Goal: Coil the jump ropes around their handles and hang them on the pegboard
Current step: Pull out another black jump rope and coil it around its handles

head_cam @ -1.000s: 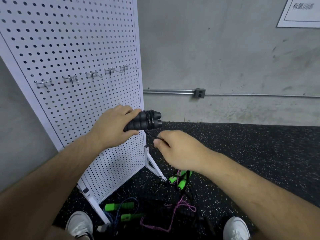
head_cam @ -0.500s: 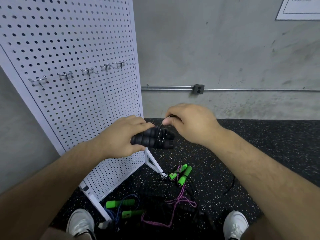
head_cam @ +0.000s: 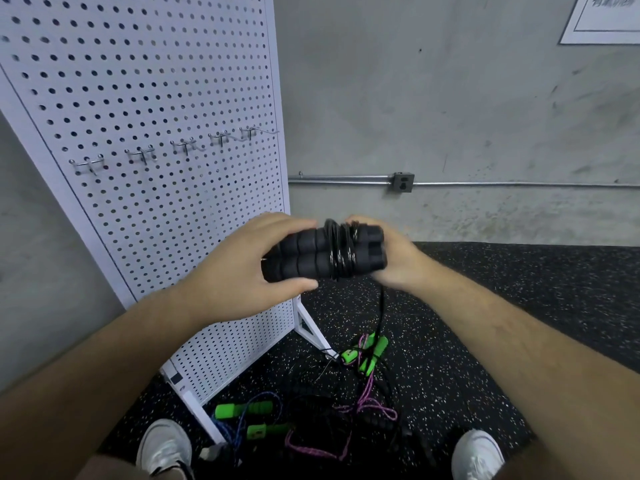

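Observation:
Two black foam handles (head_cam: 304, 256) lie side by side, held level at chest height, with thin black rope (head_cam: 341, 252) wound round their middle in several turns. My left hand (head_cam: 249, 268) grips the handles' left end. Behind their right end my right hand (head_cam: 391, 258) curls round them, its fingertips at the coil. A loose black strand (head_cam: 381, 306) hangs from the coil down to the floor. The white pegboard (head_cam: 145, 98) stands to the left with a row of metal hooks (head_cam: 183, 147), all bare.
On the speckled black floor (head_cam: 485, 323) lie a green-handled rope with a pink cord (head_cam: 367, 355), a green-handled rope with a blue cord (head_cam: 242, 412) and tangled black rope (head_cam: 318, 407). The pegboard's foot (head_cam: 311, 327) stands beside them. My white shoes (head_cam: 166, 448) are at the bottom edge.
My right hand has carried the rope from above the handles round to their right end, adding turns to the coil. The handles have turned more level and closer to me.

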Demonstrator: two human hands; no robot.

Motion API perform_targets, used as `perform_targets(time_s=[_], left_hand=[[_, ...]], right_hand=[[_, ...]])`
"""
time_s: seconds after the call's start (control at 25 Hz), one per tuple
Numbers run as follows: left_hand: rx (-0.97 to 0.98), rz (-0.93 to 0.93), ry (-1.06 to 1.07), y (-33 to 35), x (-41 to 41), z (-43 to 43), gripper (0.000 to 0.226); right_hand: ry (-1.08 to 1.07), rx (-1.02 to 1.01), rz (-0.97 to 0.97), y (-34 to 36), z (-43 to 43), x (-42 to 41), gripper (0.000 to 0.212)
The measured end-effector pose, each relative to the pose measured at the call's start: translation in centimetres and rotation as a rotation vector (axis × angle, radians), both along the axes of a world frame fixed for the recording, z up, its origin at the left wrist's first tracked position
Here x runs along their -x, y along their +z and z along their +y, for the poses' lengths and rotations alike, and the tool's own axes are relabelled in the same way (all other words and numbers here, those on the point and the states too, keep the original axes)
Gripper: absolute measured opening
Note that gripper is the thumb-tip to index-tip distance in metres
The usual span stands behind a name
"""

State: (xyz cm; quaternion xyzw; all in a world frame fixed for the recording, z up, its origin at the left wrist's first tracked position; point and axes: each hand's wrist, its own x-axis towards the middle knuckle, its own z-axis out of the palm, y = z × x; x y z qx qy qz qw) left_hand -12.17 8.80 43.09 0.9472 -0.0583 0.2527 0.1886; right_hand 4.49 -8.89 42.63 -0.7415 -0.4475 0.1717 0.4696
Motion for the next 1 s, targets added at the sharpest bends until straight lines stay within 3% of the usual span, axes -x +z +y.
perform_targets(time_s=[0.08, 0.24, 0.4, 0.64, 1.0], left_hand=[[0.009, -0.024, 0.056, 0.3, -0.5, 0.3, 0.071], [-0.106, -0.035, 0.159, 0.0, -1.8, 2.9, 0.069], [-0.191, -0.011, 0.314, -0.7, -2.7, 7.2, 0.068], [-0.342, 0.121, 0.329, -2.9, -3.4, 8.8, 0.069], [-0.243, 0.254, 0.062, -5.2, -3.8, 4.5, 0.059]], right_hand=[[-0.028, 0.175, -0.073, -1.7, 1.1, 1.4, 0.033], [0.024, 0.114, 0.033, -3.9, 2.8, 4.7, 0.032], [0.091, 0.232, -0.184, -4.2, 2.2, 6.9, 0.035], [0.032, 0.246, -0.392, 0.2, 0.2, 7.4, 0.032], [-0.152, 0.199, -0.796, 1.4, -0.9, 1.5, 0.026]])
